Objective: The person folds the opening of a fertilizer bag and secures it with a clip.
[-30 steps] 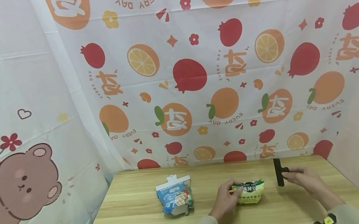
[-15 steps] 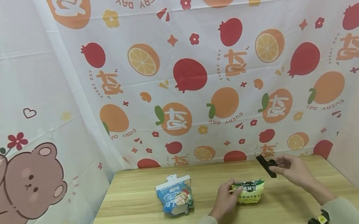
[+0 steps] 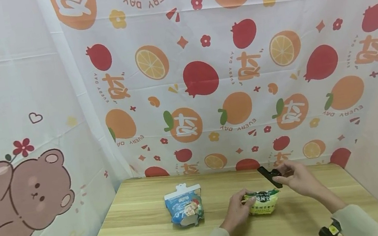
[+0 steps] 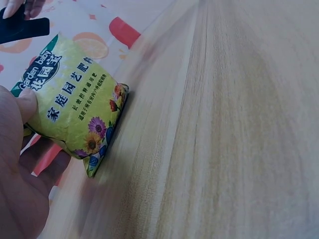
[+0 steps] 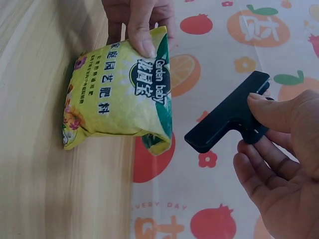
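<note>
A yellow-green fertilizer bag (image 3: 263,204) stands on the table, its top edge folded over. My left hand (image 3: 237,211) pinches its left side, with the thumb on the printed front in the left wrist view. Above and to the right of the bag, my right hand (image 3: 299,180) holds a black bag clip (image 5: 229,114) by its handles. The clip's long bar is tilted and lies apart from the bag's top. Whether the clip's mouth is spread cannot be told.
Left of my hands, a blue bag (image 3: 185,210) stands with a white clip (image 3: 181,191) along its top. The wooden table (image 3: 135,224) meets a fruit-print cloth (image 3: 208,102) at the back. A bear-print cloth (image 3: 43,188) hangs at the left.
My right hand has carried the black clip leftward towards the bag's top, turning it from upright to slanted. The left hand and the fertilizer bag stay in place.
</note>
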The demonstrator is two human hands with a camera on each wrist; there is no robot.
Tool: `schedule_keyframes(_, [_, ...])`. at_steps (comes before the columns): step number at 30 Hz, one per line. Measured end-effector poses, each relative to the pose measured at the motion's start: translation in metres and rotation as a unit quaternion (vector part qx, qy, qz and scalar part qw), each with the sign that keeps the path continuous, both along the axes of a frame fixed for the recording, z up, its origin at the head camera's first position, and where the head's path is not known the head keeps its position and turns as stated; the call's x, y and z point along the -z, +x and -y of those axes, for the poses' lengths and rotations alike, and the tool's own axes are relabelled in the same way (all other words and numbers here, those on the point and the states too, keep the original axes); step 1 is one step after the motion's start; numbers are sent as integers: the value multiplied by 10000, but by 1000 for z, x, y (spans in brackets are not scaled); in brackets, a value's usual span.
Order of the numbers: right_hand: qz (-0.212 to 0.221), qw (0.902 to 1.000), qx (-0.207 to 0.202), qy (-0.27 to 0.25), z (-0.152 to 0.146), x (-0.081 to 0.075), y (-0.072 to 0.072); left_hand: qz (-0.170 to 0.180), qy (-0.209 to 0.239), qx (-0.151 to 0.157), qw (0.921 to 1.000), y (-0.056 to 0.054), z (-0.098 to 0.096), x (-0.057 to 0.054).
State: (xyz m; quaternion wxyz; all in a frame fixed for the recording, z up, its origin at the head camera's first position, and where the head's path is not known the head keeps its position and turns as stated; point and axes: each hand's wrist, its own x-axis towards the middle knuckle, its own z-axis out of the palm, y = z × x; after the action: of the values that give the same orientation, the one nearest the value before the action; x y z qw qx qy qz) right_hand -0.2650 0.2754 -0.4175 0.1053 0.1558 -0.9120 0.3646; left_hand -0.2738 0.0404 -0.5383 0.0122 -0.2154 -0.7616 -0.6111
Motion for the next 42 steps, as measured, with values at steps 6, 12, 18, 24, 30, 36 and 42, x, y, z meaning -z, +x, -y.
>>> schedule_keyframes(6, [-90, 9986, -507, -84, 4, 0, 0, 40, 98, 0, 9999, 0, 0, 0])
schedule_keyframes(12, [-294, 9973, -676, 75, 8, -1, -3, 32, 89, 17, 10000, -2, -1, 0])
schedule_keyframes(18, [-205, 9965, -686, 430, 13, -3, -2, 102, 104, 16, 9999, -1, -1, 0])
schedule_keyframes(24, [-196, 9948, -671, 747, 18, -7, -1, 146, 81, -13, 9999, -1, -1, 0])
schedule_keyframes(30, [-362, 9904, -701, 1132, 20, -10, -3, 109, 90, -4, 9999, -2, -2, 1])
schedule_keyframes(36, [-651, 9813, -1090, 1450, 22, -13, -3, 19, 44, -24, 10000, -3, -2, 1])
schedule_keyframes(42, [-781, 9726, -1502, 1591, 23, -18, -3, 52, 55, 25, 10000, -2, -1, 1])
